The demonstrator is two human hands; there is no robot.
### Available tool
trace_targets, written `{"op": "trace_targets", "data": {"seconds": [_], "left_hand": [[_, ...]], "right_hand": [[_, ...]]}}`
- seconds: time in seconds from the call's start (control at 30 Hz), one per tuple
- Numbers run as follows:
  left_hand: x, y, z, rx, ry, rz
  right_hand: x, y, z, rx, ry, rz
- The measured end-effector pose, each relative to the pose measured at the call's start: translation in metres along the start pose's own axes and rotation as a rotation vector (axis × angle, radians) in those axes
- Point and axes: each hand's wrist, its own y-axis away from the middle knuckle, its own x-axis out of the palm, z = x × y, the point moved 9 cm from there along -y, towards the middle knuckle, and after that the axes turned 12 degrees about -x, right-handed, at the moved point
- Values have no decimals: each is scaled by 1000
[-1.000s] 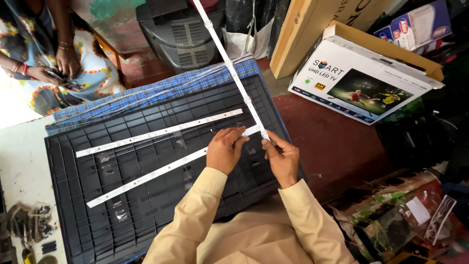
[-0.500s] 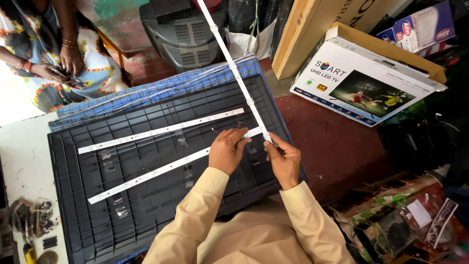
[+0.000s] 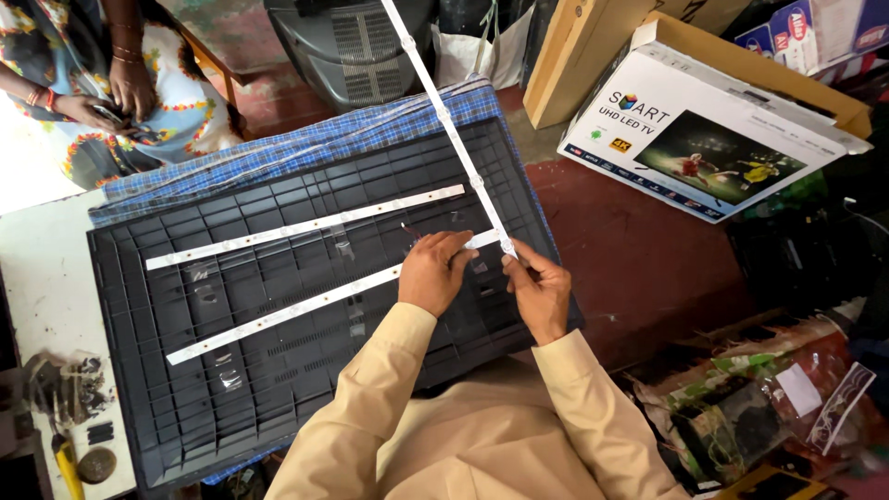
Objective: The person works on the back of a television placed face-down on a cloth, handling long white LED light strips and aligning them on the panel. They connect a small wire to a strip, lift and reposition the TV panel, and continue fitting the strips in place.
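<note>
Over the black ribbed back panel (image 3: 278, 315) on the bench: right hand (image 3: 540, 294) pinching the raised white LED strip's (image 3: 444, 120) near end, left hand (image 3: 435, 273) apparently pressing the lower laid strip (image 3: 278, 315); seating step, needing careful alignment.

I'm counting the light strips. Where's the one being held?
In the head view, the raised strip slants up from the right hand at the dark panel's right edge toward the top, beside the left hand.

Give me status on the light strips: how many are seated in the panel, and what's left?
Done: two white strips lie flat on the dark ribbed back panel. In hand: the right hand pinches the near end of a third strip, which angles up off the panel; the left hand rests on the lower strip's end. Left: seating the third strip.
</note>
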Motion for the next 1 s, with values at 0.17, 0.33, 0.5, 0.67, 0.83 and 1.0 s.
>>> {"op": "trace_targets", "data": {"seconds": [0.17,0.33,0.5,0.67,0.83,1.0], "left_hand": [[3,1,2,7,12,-7],[7,1,5,-14,6,0],[11,1,8,-34,-10,11],[13,3,12,-37,-2,6],[15,5,15,0,-1,-1],[20,6,22,-27,-24,14]], "right_hand": [[-2,1,-8,14,34,-2],[-4,3,-15,41,17,-2],[-6,4,-16,51,29,-5],[-5,5,-17,66,69,-2],[-4,9,-24,86,14,-17],[-6,11,-33,66,16,-29]]}}
